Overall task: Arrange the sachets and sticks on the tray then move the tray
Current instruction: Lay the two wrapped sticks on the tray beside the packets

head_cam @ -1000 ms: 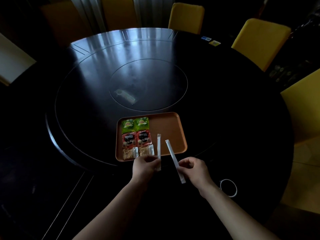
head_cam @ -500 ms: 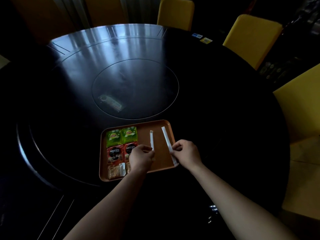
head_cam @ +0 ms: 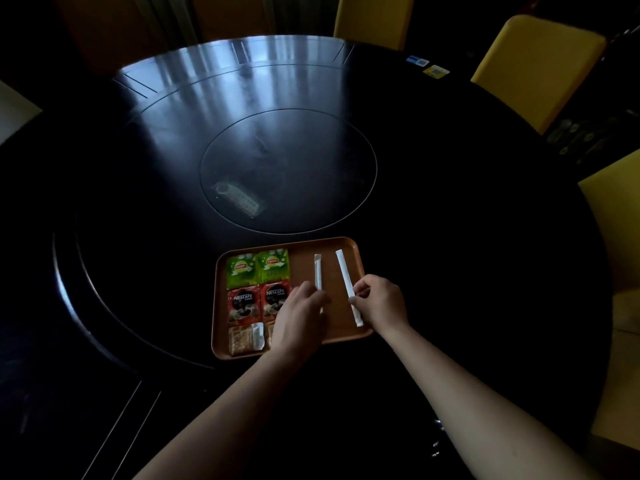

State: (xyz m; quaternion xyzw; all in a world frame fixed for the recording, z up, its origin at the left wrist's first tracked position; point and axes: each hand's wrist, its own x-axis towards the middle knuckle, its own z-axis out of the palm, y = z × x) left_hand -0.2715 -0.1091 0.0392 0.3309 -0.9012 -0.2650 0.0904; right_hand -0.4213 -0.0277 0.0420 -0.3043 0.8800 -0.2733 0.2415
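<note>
Dim room, round black table [head_cam: 450,202], yellow chairs [head_cam: 533,67].

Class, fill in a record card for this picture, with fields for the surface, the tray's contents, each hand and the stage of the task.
Surface: dark round table
Tray: orange tray near the table's near edge
Sachets: two green sachets, two red sachets and one tan sachet in view, in rows on the tray's left half
Sticks: left stick and right stick, both white, over the tray's right half
Left hand: grip on the left stick
Right hand: pinches the right stick
Stage: sticks in hand; tray not yet moved
</note>
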